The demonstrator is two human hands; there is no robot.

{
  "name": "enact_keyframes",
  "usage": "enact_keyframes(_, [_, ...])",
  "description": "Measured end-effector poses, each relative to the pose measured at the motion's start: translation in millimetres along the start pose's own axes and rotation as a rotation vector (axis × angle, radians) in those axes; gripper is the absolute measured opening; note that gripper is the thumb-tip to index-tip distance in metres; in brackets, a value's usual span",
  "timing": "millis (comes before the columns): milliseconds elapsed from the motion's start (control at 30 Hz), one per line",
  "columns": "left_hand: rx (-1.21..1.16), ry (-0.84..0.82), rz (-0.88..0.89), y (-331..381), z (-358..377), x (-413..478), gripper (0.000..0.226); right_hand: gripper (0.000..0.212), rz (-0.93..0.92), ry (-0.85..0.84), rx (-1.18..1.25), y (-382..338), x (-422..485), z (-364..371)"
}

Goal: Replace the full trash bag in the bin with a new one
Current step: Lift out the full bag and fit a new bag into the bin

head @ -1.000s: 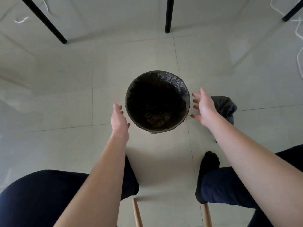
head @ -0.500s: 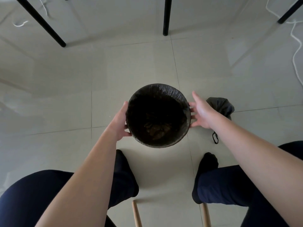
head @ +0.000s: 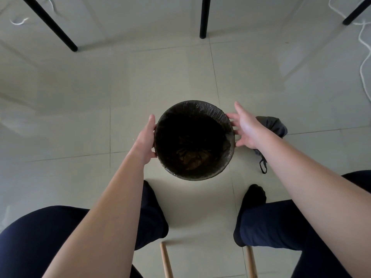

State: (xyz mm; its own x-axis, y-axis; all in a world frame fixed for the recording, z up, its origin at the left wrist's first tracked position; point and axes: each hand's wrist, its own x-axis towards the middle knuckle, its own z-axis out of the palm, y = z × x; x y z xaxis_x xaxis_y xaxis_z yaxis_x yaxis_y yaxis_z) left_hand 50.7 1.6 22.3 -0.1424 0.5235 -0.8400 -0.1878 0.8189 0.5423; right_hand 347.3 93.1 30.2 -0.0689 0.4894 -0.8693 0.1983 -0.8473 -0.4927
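On the floor, the bin was lined with a black trash bag, perhaps holding brownish rubbish; its sides were touched by the left grip and right grip, both released.

A round bin stood on the pale tiled floor, lined with a black trash bag folded over its rim, brownish rubbish lying at the bottom. The left hand lay flat against the bin's left side; the right hand, fingers spread, touched the right rim. A dark bundled bag sat on the floor just beyond the right hand. Black table legs and a white cord stood farther off.
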Motion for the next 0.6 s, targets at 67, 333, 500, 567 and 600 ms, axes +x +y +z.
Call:
enact_keyframes(67, [-0.030, -0.026, -0.011, -5, 0, 4, 0.068, 0.075, 0.005, -0.015, 0.011, 3, 6, 1])
enact_keyframes(333, [-0.069, -0.059, -0.054, -5, 1, 8, 0.074, 0.082, 0.047, -0.060, -0.006, 4, 10, 4])
enact_keyframes(500, [-0.038, -0.014, -0.040, -3, 8, 0, 0.064, 0.082, 0.035, -0.060, -0.023, 2, 2, 3])
enact_keyframes(567, [0.002, 0.043, -0.019, -1, 12, -5, 0.055, 0.081, 0.003, -0.027, -0.041, 1, -2, 0])
enact_keyframes(600, [0.050, 0.089, 0.008, 0, 14, -8, 0.051, 0.078, -0.020, -0.009, -0.052, 0, -5, -2])
